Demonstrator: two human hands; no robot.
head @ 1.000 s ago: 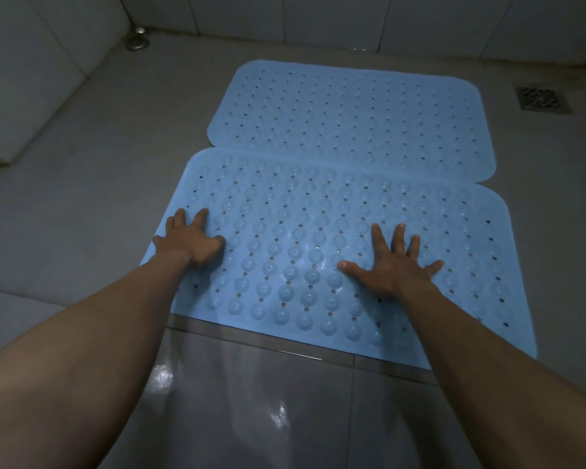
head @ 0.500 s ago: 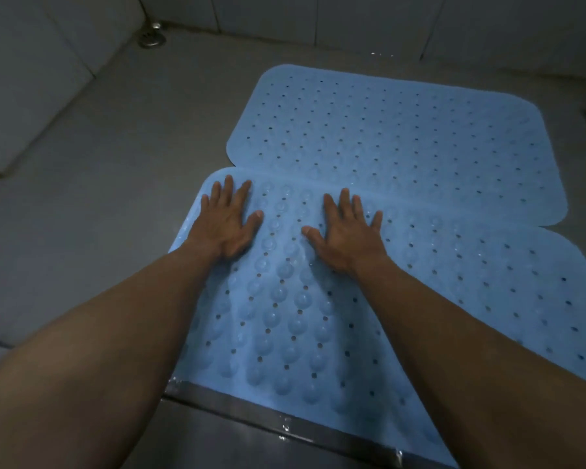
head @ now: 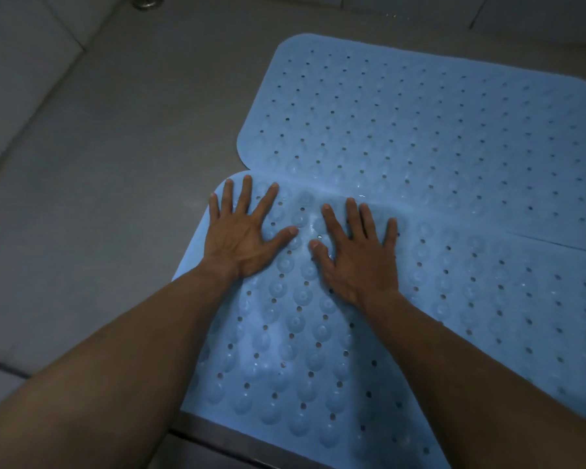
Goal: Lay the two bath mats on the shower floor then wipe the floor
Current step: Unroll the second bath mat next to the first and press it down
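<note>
Two light-blue perforated bath mats lie flat on the grey shower floor. The far mat reaches toward the back wall. The near mat has round suction bumps and overlaps the far mat's front edge. My left hand is pressed flat, fingers spread, on the near mat's far left corner. My right hand is pressed flat beside it, fingertips at the seam between the mats. Neither hand holds anything.
A metal threshold strip runs under the near mat's front edge. Tiled walls rise at the left and the back. A small metal fitting sits in the far left corner.
Both hands slid from the near mat's middle up to its far left part and came close together. The view moved nearer and to the left; the floor drain left the frame.
</note>
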